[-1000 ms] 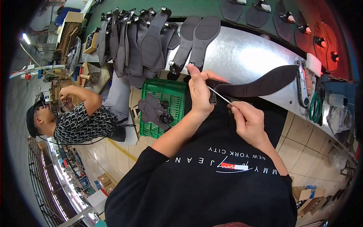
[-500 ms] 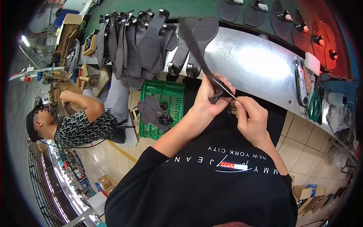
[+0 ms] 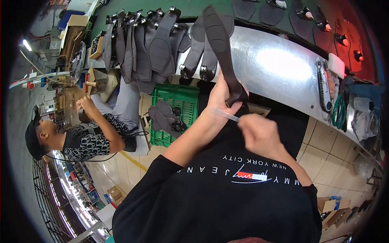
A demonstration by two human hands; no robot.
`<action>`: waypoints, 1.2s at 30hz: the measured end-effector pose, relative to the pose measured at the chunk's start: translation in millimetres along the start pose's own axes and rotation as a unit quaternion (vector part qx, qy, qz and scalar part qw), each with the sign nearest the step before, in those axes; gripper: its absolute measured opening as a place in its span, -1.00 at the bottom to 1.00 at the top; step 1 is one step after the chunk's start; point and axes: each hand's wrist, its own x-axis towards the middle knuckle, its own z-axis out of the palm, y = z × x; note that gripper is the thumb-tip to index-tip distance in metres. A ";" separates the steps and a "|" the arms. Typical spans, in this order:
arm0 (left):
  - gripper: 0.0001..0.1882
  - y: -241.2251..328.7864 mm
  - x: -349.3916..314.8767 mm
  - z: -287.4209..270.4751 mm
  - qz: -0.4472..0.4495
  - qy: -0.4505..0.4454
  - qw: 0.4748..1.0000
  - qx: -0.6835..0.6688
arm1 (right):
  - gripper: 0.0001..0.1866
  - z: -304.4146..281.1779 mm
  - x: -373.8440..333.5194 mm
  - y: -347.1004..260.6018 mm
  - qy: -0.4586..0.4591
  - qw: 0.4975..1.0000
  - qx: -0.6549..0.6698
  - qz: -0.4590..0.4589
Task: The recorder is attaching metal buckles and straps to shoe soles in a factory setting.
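Left hand (image 3: pixel 220 97): fingers clamped around narrow end of long dark-brown flat shoe sole (image 3: pixel 223 52); sole is raised above edge of silver metal table (image 3: pixel 279 69), wide end pointing toward far side; right hand (image 3: pixel 261 131), blurred: fingers curled together on thin pale flat strip (image 3: pixel 226 114); strip crosses wrist of left hand, whether touching I cannot tell; farther, two grey soles with glossy black straps (image 3: pixel 193 56) lie on table; leftward, green slatted plastic crate (image 3: pixel 178 90).

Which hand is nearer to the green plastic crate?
Left. The left hand, holding a dark shoe sole, is just right of the green plastic crate in the picture; the right hand, holding a thin pale tool, is farther right.
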 end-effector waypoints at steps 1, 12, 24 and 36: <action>-0.48 0.5 1.2 -0.9 0.000 -0.006 1.000 -0.006 | -0.93 5.7 -4.7 0.2 -0.028 0.999 0.004 -0.035; -0.50 -15.1 4.0 -12.5 -0.035 -0.046 0.997 -0.059 | -0.23 -13.8 19.7 -12.4 -0.059 0.869 0.416 0.261; -0.48 -18.5 -26.0 14.6 0.098 -0.011 0.983 0.155 | -0.44 1.5 11.1 0.9 0.017 0.886 0.410 0.217; -0.71 -21.0 -38.8 10.1 0.098 0.023 0.971 0.215 | -0.39 -6.5 15.0 -1.9 -0.037 0.829 0.477 0.290</action>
